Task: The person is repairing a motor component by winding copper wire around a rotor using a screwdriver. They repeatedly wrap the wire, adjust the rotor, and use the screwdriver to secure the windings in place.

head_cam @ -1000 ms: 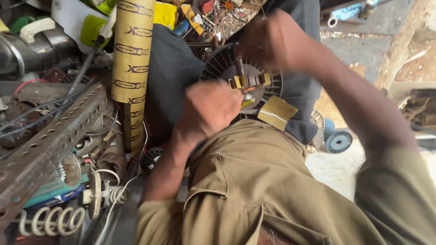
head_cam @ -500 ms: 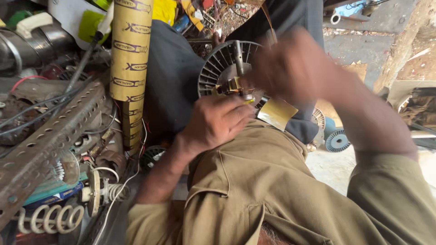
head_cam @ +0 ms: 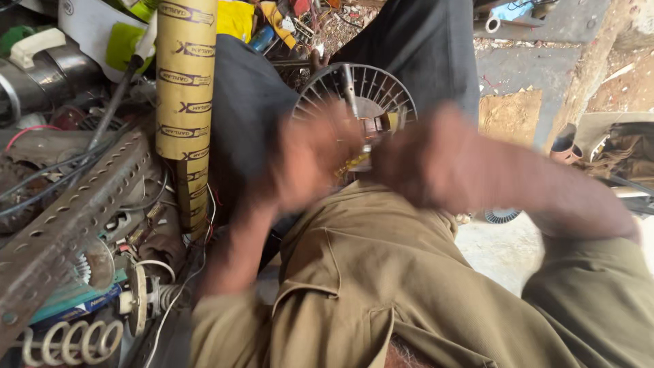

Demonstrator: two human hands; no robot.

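Note:
A round metal motor part [head_cam: 371, 92] with radial fins and a centre shaft rests at my knee on my khaki trousers [head_cam: 381, 272]. Both hands are smeared by motion in front of its lower half. My left hand [head_cam: 306, 163] is a closed-looking blur at the part's lower left, beside some yellowish copper bits [head_cam: 351, 163]. My right hand [head_cam: 426, 160] is at the lower right, with the forearm running off to the right. The blur hides what either hand grips.
A printed cardboard tube [head_cam: 184, 102] stands at the left beside a dark cloth [head_cam: 245, 102]. A perforated metal angle bar [head_cam: 75, 218], wires, a coil spring [head_cam: 68, 341] and scrap parts crowd the left. A small finned wheel [head_cam: 501, 216] lies on the concrete floor at the right.
Both hands have shifted lower on the finned part and are now moving fast, so they blur. More of the part's upper fins and its shaft show than before.

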